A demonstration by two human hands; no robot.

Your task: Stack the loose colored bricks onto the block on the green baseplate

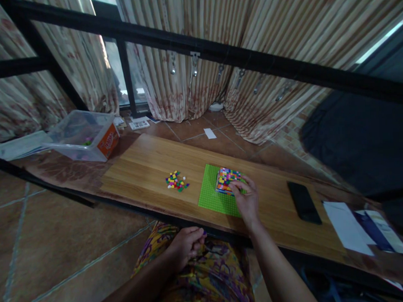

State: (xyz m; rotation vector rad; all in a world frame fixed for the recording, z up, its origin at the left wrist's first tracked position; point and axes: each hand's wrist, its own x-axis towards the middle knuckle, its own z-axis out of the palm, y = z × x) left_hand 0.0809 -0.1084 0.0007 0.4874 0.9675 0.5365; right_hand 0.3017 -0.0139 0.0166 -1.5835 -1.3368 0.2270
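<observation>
On the desk (pixel 148 155), a green baseplate (pixel 208 190) presumably steadies the brick block (pixel 226 174) that the right hand (pixel 247 198) touches, nearly closed, its grip unclear, while the left hand (pixel 188 246), curled over the lap (pixel 223 274), seemingly pinches a purple piece (pixel 204 233).

1. Black phone (pixel 304 202) is laid on wooden board (pixel 148 157), right end.
2. White sheet (pixel 347 227) is placed right of phone, beside blue-and-white packet (pixel 375 230).
3. Striped curtains (pixel 209 17) are hung behind black rail (pixel 230 55).
4. White card (pixel 209 133) is seen on brown tiles (pixel 185 129).
</observation>
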